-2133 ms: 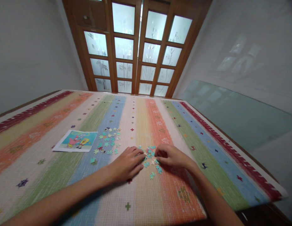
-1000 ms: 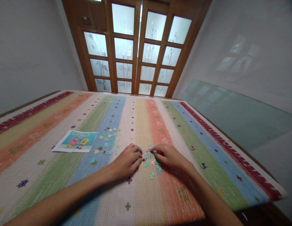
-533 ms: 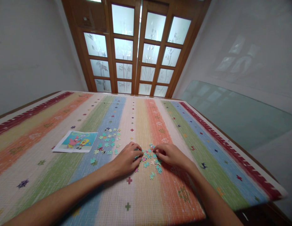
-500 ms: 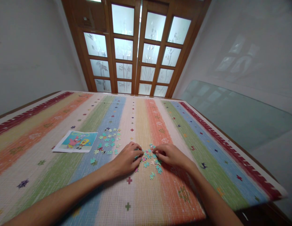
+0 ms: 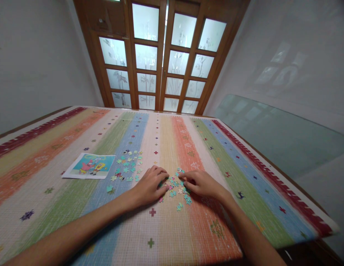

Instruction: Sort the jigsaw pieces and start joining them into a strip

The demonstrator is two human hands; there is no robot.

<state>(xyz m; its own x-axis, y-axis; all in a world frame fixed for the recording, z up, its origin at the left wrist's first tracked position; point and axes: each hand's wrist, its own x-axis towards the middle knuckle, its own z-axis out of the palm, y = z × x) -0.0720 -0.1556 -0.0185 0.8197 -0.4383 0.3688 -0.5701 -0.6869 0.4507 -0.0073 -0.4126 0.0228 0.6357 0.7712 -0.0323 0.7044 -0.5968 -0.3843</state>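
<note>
Small jigsaw puzzle pieces, mostly teal with some pink and yellow, lie loose between my two hands. My left hand rests at the pile's left side, thumb and curled fingers apart, with a few teal pieces partly covered in the gap. From the right, my right hand reaches in, its index fingertip touching pieces at the pile's edge and its thumb lower down. No piece is seen lifted in either hand. Left of the pile, a second group of jigsaw puzzle pieces is spread out flat.
A printed cartoon picture lies flat beyond my left forearm. The striped cloth covers the table. A glass panel leans by the right wall. Wooden doors with frosted panes stand behind the table.
The right index finger has shifted slightly left over the pile, and a few pieces near it have moved a little. The left hand stays nearly in place.
</note>
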